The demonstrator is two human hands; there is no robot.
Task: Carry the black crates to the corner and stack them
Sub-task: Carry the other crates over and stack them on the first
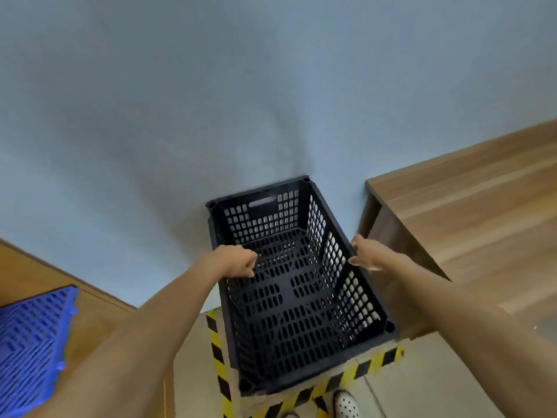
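A black perforated crate (301, 297) stands open side up against the blue-grey wall, inside a floor area marked with yellow-and-black tape (217, 354). It is empty. My left hand (236, 260) sits on the crate's left rim with its fingers curled over to the inside. My right hand (366, 253) is at the right rim, fingers and thumb pinched on the edge. Whether another crate lies beneath this one is hidden from above.
A wooden desk (470, 224) stands close to the crate's right side, with a narrow gap between them. On the left, a blue perforated plastic piece (30, 345) lies on a wooden surface (99, 309). My white shoe (346, 404) is at the crate's near end.
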